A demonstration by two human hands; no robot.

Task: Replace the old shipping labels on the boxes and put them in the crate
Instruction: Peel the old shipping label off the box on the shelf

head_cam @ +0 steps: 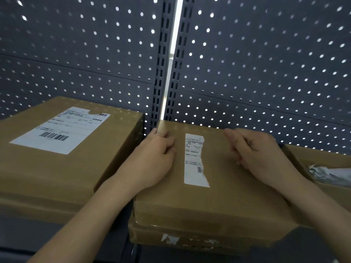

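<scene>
A flat brown cardboard box point(214, 198) lies in front of me on top of another box point(190, 240). A torn strip of white shipping label point(194, 160) runs down the middle of its lid. My left hand point(153, 160) rests on the lid's left side, fingers curled near the far left corner. My right hand point(262, 156) lies on the lid to the right of the strip, fingers bent; whether it pinches anything I cannot tell. To the left lies a larger brown box point(62, 168) with a nearly whole white barcode label point(60, 130).
A dark grey pegboard wall point(266, 63) stands close behind the boxes, split by a slotted upright with a bright gap point(171, 63). At the right edge sits an open cardboard box point(311, 158) holding crumpled white paper point(326, 173). A dark shelf edge point(66, 242) runs along the front.
</scene>
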